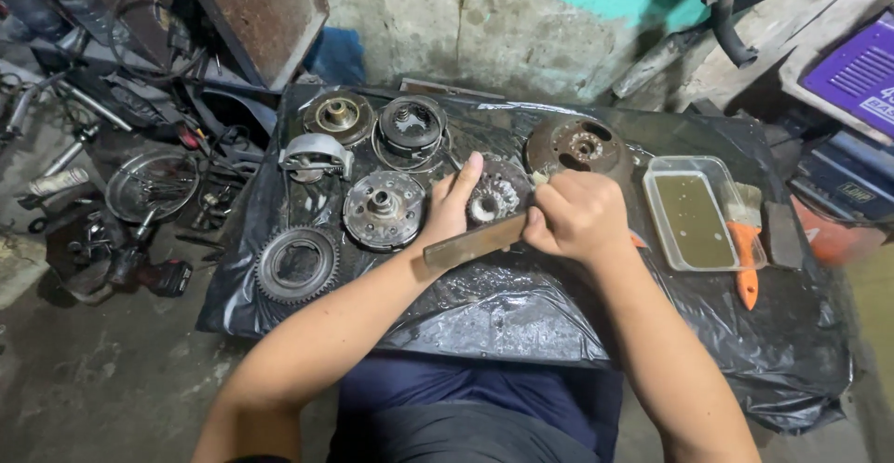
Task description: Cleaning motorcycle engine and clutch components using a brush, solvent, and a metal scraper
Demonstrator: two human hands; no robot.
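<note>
My left hand [453, 204] rests on the left rim of a round finned metal clutch part [498, 193] lying on black plastic sheeting [521, 314]. My right hand [577, 216] is closed around a flat rusty metal bar [470, 245], held against the part's near edge. The bar slants down to the left, under my left wrist. An orange bit of a tool [637, 239] pokes out behind my right hand.
Several other round clutch parts lie on the sheet: a toothed gear ring [296, 265], a hub plate [383, 209], a bell housing [411, 126], a rusty disc [577, 146]. A clear tray of murky liquid [698, 216] and an orange-handled brush [747, 249] sit to the right. Scrap clutters the floor on the left.
</note>
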